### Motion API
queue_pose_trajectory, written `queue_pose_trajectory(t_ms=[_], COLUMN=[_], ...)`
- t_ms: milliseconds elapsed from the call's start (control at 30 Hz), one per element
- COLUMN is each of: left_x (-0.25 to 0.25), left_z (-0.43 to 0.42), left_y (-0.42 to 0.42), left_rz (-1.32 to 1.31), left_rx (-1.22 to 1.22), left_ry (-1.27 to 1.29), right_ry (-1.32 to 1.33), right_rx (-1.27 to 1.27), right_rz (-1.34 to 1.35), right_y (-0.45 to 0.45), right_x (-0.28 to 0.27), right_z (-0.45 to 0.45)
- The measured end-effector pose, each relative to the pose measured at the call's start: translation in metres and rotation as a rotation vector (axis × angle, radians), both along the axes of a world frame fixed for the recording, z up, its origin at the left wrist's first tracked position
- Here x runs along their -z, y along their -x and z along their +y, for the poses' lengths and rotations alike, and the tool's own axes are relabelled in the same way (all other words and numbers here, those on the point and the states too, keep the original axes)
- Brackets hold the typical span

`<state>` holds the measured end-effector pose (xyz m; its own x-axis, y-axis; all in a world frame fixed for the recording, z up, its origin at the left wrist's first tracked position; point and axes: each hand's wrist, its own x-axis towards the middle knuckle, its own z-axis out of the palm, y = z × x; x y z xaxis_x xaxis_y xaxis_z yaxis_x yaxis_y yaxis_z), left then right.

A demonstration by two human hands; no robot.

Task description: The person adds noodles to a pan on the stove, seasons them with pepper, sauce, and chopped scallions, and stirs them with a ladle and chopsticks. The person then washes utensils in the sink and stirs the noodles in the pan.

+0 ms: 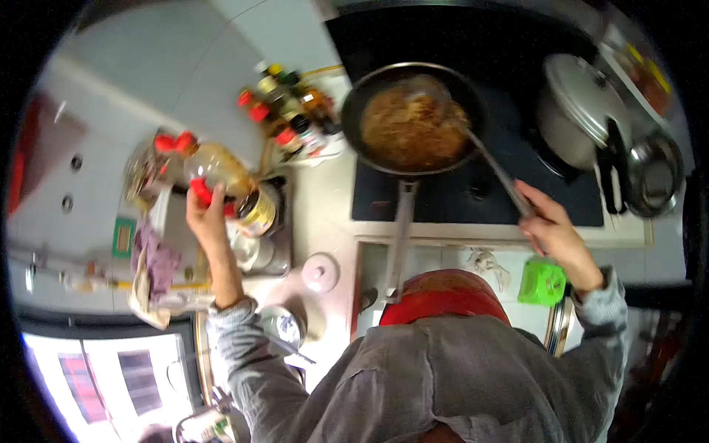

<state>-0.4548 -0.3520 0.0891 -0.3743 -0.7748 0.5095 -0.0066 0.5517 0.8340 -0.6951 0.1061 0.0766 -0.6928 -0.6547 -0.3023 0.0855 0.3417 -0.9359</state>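
My left hand is closed at the red top of a red-capped bottle with a yellow label and dark contents, over the left counter. Right beside it stands a clear bottle of yellowish liquid, and blur hides exactly how the fingers meet the red part. My right hand grips the handle of a metal ladle. The ladle's rounded head lies in the frying pan, among brown, saucy food. The pan sits on the black cooktop, its long handle pointing toward my body.
A lidded pressure cooker stands on the right of the cooktop, with a glass lid nearby. Several seasoning bottles crowd left of the pan. A pink round lid and a metal bowl are on the left counter.
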Motion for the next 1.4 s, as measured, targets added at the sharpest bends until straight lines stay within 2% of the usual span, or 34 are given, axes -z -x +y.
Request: queue_pose_trajectory(t_ms=[33,100,167,200,233,400,600,700,767,833,867,933,967,1000,1033,1167,1200,1300,1333,1400], left_x=[-0.003,-0.018,-0.012,-0.013,-0.010,0.011,0.069,0.089,0.115,0.116,0.120,0.136,0.169,0.157,0.161,0.148,0.144,0.138,0.137,0.134], left_z=[-0.003,0.002,-0.027,-0.030,-0.038,-0.061,-0.095,-0.103,-0.116,-0.110,-0.114,-0.137,-0.174,-0.175,-0.191,-0.203,-0.201,-0.190,-0.187,-0.180], left_y=[-0.010,-0.018,-0.034,-0.040,-0.044,-0.067,-0.100,-0.116,-0.129,-0.127,-0.130,-0.143,-0.164,-0.161,-0.166,-0.176,-0.177,-0.180,-0.179,-0.176], left_rz=[-0.002,0.031,-0.004,0.055,0.071,-0.099,-0.338,-0.556,-0.522,-0.445,-0.601,-0.560,-0.306,-0.665,-0.646,-0.376,-0.316,-0.152,-0.108,-0.023], left_rx=[-0.056,-0.176,-0.254,-0.226,-0.211,-0.322,-0.438,-0.546,-0.580,-0.581,-0.683,-0.689,-0.548,-0.803,-0.738,-0.480,-0.428,-0.337,-0.329,-0.330], left_ry=[0.028,0.031,0.214,0.122,0.159,0.252,0.334,0.410,0.391,0.263,0.351,0.327,0.227,0.165,0.086,-0.373,-0.424,-0.495,-0.497,-0.491], right_ry=[0.078,0.102,0.123,0.108,0.089,-0.008,-0.078,-0.077,-0.080,-0.082,-0.066,-0.023,-0.035,-0.009,0.020,-0.048,-0.071,-0.183,-0.308,-0.273], right_rx=[0.030,0.033,0.030,0.043,0.049,0.067,0.075,0.049,0.056,0.116,0.138,0.181,0.175,0.169,0.154,0.144,0.121,0.006,-0.013,-0.106], right_rz=[-0.100,-0.119,-0.070,-0.022,0.026,0.207,0.316,0.343,0.266,0.106,0.042,-0.027,-0.020,0.001,0.022,0.210,0.201,0.537,0.521,0.693], right_y=[0.003,0.001,0.006,0.003,0.003,0.004,0.004,-0.002,-0.011,-0.020,-0.023,-0.027,-0.027,-0.026,-0.023,-0.027,-0.023,-0.019,-0.023,-0.026], right_x=[-0.002,-0.009,0.001,0.000,0.004,0.021,0.038,0.039,0.031,0.010,-0.001,-0.013,-0.018,-0.017,-0.013,-0.005,0.001,0.015,0.010,0.026], right_z=[0.001,-0.001,-0.001,-0.006,-0.011,-0.030,-0.034,-0.041,-0.049,-0.052,-0.057,-0.060,-0.062,-0.061,-0.062,-0.078,-0.074,-0.082,-0.081,-0.077])
